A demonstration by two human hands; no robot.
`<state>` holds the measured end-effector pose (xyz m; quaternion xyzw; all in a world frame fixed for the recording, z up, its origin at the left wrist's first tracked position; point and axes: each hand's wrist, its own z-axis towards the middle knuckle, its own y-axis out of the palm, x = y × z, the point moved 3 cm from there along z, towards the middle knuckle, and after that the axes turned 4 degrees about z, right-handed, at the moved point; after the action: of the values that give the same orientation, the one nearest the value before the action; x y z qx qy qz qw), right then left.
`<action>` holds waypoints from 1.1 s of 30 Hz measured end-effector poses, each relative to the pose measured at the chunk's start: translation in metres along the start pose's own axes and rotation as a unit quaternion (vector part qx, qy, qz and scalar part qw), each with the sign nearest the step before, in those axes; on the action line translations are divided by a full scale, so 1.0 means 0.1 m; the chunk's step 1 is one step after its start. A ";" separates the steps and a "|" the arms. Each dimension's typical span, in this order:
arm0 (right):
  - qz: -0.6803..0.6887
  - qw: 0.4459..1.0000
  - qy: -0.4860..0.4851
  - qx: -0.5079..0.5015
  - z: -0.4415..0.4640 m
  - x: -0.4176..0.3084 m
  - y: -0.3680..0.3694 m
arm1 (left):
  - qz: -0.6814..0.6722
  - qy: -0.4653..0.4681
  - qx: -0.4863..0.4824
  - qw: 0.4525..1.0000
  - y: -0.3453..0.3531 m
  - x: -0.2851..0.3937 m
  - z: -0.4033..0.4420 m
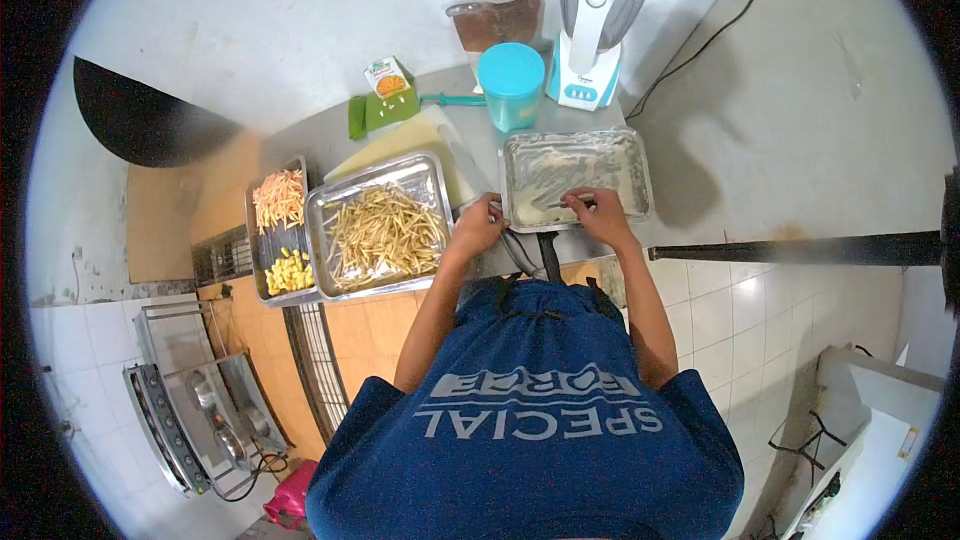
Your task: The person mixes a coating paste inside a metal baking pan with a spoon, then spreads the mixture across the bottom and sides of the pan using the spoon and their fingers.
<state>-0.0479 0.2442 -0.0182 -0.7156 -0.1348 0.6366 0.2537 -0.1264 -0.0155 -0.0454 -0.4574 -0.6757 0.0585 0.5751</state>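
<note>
In front of me, at the counter's edge, lies a metal tray [575, 155] coated with a pale, smeared batter-like layer. My left hand [480, 227] is at its near left corner, with curled fingers gripping the rim. Over the tray's near side is my right hand [603, 217], its fingertips pinched together low against the pale layer. Whatever is between those fingertips is too small to make out. Left of my left hand sits a second metal tray [436, 180] heaped with thin, pale brownish strips [385, 232].
A narrower tray [290, 240] at far left holds orange shreds [279, 200] and yellow chunks [290, 272]. Behind are a cutting board [440, 130], a green-and-white packet [385, 85], a turquoise-lidded container [512, 75], a blender [600, 25] and a brown board [500, 25]. A stove [165, 425] stands lower left.
</note>
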 end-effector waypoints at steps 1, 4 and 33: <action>0.027 0.999 -0.008 -0.016 0.04 -0.03 0.00 | -0.004 -0.003 -0.006 1.000 0.00 0.00 0.00; 0.100 0.994 0.024 0.036 0.20 -0.01 -0.26 | -0.011 -0.014 -0.010 1.000 0.01 -0.04 -0.02; 0.104 0.990 0.040 0.091 0.00 0.25 0.03 | 0.019 -0.019 0.089 0.996 0.18 -0.02 -0.23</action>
<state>-0.0441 0.2549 -0.0409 -0.7247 0.0094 0.6399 0.2553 -0.0977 -0.0165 -0.0504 -0.4157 -0.6702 0.1377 0.5992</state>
